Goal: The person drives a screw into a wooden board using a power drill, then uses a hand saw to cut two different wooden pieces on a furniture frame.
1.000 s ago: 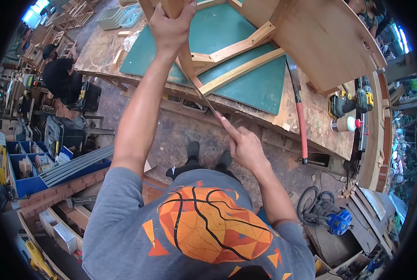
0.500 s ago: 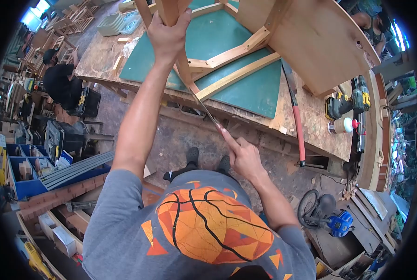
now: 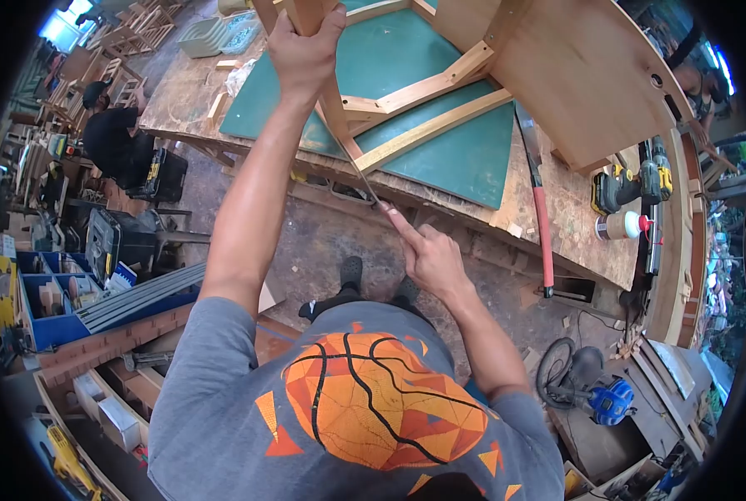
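A wooden furniture frame (image 3: 430, 139) with joined rails rests on a green board (image 3: 473, 159) on the workbench (image 3: 586, 242). My left hand (image 3: 304, 54) is closed around an upright post of the frame near the top of the view. My right hand (image 3: 430, 255) is closed on the handle of a narrow metal tool (image 3: 368, 189), its index finger stretched along it. The tool's far end meets the lower corner of the frame; its exact tip is hard to make out. A large curved wood panel (image 3: 573, 83) stands at the frame's right side.
A red-handled saw (image 3: 542, 230), cordless drills (image 3: 611, 189) and a white bottle (image 3: 619, 225) lie on the bench's right. A person in black (image 3: 114, 142) sits at the left; another person (image 3: 697, 88) is far right. Blue bins (image 3: 52, 313) stand lower left.
My right hand has moved slightly up and left with the tool, which now shows less of its length below the frame's corner. My left hand keeps its hold. The whole view has shifted a little.
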{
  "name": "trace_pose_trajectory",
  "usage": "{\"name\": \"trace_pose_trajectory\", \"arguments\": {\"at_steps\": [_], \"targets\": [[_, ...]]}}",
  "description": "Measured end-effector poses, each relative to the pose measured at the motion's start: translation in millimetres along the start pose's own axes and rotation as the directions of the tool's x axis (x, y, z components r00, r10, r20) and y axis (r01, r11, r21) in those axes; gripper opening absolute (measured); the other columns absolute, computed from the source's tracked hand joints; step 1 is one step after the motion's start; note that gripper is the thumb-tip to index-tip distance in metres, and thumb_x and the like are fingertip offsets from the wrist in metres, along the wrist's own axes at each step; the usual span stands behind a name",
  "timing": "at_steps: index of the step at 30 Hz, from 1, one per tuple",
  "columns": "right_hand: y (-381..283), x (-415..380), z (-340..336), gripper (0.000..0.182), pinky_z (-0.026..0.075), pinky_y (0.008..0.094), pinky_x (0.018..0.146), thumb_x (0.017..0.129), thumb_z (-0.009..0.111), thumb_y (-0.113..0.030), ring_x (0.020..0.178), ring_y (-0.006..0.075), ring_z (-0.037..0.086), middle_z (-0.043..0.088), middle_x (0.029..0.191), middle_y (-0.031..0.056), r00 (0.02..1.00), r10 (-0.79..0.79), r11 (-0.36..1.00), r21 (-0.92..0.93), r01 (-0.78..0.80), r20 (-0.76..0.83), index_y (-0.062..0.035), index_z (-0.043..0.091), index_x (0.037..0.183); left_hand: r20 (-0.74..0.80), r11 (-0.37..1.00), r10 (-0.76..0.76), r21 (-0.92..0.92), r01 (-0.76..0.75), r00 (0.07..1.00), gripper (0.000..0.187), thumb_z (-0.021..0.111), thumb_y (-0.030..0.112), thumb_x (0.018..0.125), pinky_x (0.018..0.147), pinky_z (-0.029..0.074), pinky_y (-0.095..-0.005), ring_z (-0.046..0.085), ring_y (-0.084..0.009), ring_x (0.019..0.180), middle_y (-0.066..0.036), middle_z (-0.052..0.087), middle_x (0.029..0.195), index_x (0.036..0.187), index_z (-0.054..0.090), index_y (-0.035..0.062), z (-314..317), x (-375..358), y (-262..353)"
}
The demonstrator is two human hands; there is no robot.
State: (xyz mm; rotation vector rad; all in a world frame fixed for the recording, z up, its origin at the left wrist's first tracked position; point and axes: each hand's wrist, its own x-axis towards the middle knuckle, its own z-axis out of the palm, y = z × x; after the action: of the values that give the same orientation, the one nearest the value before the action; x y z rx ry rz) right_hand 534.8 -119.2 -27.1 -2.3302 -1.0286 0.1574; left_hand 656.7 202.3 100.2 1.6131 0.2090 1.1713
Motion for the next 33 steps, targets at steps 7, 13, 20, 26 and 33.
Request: {"name": "trace_pose_trajectory", "arguments": {"at_steps": [7,13,20,26,33], "targets": [[1,-7,-26,0.072,0.057,0.0527,0.059,0.09,0.066,-0.009,0.065,0.0386,0.068,0.062,0.078,0.0157,0.998,-0.029,0.995,-0.093,0.034,0.055,-0.0344,0.054,0.157,-0.008,1.0,-0.005,0.019,0.006,1.0,0.033,0.083,0.031,0.094,0.057,0.05,-0.025,0.061,-0.0076,0.061,0.0,0.065,0.075,0.094,0.067,0.0025,-2,-2,-7],[-12,4,-44,0.075,0.057,0.0517,0.058,0.088,0.066,-0.007,0.065,0.0381,0.069,0.062,0.081,0.0157,0.994,0.036,0.988,-0.15,-0.02,0.104,-0.0352,0.054,0.157,0.004,0.999,0.036,0.011,-0.036,0.999,0.033,0.084,0.031,0.093,0.058,0.051,-0.0246,0.062,-0.0078,0.063,0.0,0.065,0.076,0.096,0.067,0.0023,2,1,0],[13,-18,-21,0.067,0.057,0.0516,0.061,0.093,0.066,-0.011,0.068,0.0389,0.069,0.064,0.085,0.0156,0.999,-0.032,0.999,-0.021,0.032,0.012,-0.0301,0.055,0.156,0.057,0.974,-0.043,0.227,0.029,0.997,0.045,0.086,0.033,0.087,0.084,0.055,-0.0368,0.069,-0.0196,0.09,-0.008,0.072,0.095,0.11,0.066,0.0004,-12,-30,4],[10,-25,-11,0.061,0.058,0.0505,0.065,0.095,0.066,-0.012,0.074,0.0378,0.07,0.066,0.092,0.0132,1.0,0.005,0.998,0.06,-0.005,-0.004,-0.027,0.058,0.153,0.104,0.685,-0.349,0.706,0.178,0.931,0.1,0.087,0.041,0.084,0.118,0.038,-0.0502,0.05,-0.0384,0.136,-0.028,0.053,0.143,0.152,0.04,-0.0135,-67,-176,-86],[5,-18,-28,0.059,0.058,0.0516,0.066,0.096,0.066,-0.012,0.074,0.0392,0.071,0.069,0.09,0.0156,1.0,-0.014,0.998,0.063,0.014,0.01,-0.0261,0.058,0.153,0.185,0.609,-0.791,0.154,0.778,0.582,0.071,0.078,0.037,0.096,0.077,0.064,-0.0345,0.074,-0.0234,0.103,-0.019,0.069,0.124,0.142,0.055,-0.0115,-68,-175,-89]]}}
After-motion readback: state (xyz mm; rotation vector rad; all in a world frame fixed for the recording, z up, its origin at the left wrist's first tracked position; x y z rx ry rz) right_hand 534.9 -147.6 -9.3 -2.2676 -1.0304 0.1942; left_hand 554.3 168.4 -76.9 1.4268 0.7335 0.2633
